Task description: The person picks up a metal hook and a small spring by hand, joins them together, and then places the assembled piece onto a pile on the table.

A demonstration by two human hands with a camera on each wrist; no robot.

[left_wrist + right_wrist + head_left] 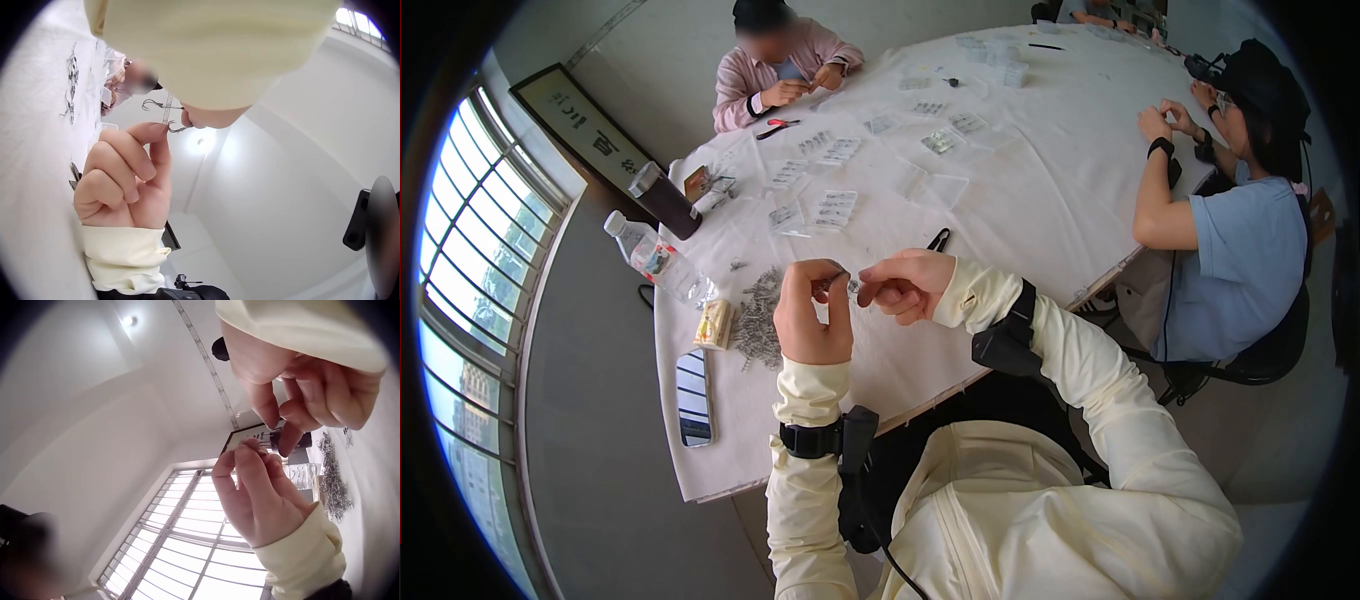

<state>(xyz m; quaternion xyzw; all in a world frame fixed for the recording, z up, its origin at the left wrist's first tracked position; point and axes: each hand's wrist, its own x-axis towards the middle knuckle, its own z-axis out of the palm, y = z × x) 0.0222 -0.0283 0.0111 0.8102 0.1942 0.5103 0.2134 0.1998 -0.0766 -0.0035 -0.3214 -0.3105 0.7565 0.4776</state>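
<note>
In the left wrist view, small metal fishhooks [150, 105] with curved prongs stick out from the fingertips of my left hand [215, 117], which pinches them. My right hand [119, 178] has its thumb and index finger together at the bend of the lower hook [177, 129], its other fingers curled into the palm. From above, both hands meet over the table: left hand [812, 315], right hand [910, 285], with a bit of shiny metal [853, 287] between them. The right wrist view shows the left fingertips bunched, mostly hiding the hooks.
Beside my left hand lie a heap of small metal pieces [758, 318], a yellowish packet [713, 325] and a phone [695, 398]. Behind stand a plastic bottle [658, 262] and a dark flask [665, 200]. Clear boxes [835, 208] and black-handled pliers [940, 239] lie further off. Other people sit round the table [1080, 150].
</note>
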